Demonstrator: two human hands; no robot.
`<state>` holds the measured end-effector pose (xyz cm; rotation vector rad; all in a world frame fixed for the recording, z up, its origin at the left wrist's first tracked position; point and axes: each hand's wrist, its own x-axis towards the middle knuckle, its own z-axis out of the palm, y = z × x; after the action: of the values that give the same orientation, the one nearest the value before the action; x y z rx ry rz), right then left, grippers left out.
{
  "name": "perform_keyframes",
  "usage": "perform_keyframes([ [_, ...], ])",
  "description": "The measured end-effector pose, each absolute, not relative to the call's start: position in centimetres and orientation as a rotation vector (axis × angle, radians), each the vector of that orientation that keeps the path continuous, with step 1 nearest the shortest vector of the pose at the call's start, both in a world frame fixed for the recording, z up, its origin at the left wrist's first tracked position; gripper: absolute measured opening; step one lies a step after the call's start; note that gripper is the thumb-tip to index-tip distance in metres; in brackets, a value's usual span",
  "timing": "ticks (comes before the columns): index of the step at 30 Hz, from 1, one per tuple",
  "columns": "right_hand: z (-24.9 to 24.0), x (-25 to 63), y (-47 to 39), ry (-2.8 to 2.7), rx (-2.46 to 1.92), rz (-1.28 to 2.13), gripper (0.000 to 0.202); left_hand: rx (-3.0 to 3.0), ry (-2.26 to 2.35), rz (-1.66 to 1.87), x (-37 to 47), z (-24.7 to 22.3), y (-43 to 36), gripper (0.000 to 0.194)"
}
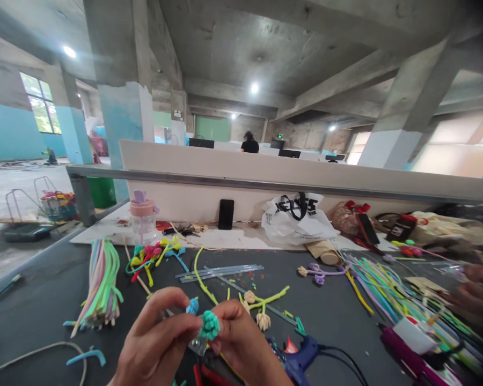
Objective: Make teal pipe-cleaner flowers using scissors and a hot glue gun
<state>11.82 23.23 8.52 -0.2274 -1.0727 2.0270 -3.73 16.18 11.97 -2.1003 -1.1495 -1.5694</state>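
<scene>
Both my hands meet low in the middle of the view. A small teal knotted flower [210, 325] sits between them. My left hand [155, 332] pinches its left side with thumb and finger, and my right hand [241, 335] grips its right side. A blue knotted piece [192, 306] shows just above my left fingertips; what holds it is unclear. Beyond my right hand lies a yellow-green stem [271, 299] with beige flower heads [263, 321]. Close to my right wrist is a blue glue gun [301, 360], partly hidden.
Bundled pipe cleaners [100, 284] lie left, with loose ones [386, 284] right. Clear glue sticks [221, 272] lie ahead. A cup [142, 220], a phone [226, 214] and a white bag [295, 220] line the back. Another person's hand [481, 295] is at far right.
</scene>
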Motion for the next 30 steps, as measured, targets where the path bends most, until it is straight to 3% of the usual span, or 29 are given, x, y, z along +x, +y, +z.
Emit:
perform_keyframes([
  [5,8.8,11.9,23.2,-1.182,-0.249,1.997,0.020,-2.197,-1.178,-1.543,-3.7,11.9,16.3,0.009],
  [30,9.7,13.1,23.5,-1.392,-0.288,1.943,0.024,-2.336,-1.114,-1.513,-3.5,12.8,16.2,0.013],
])
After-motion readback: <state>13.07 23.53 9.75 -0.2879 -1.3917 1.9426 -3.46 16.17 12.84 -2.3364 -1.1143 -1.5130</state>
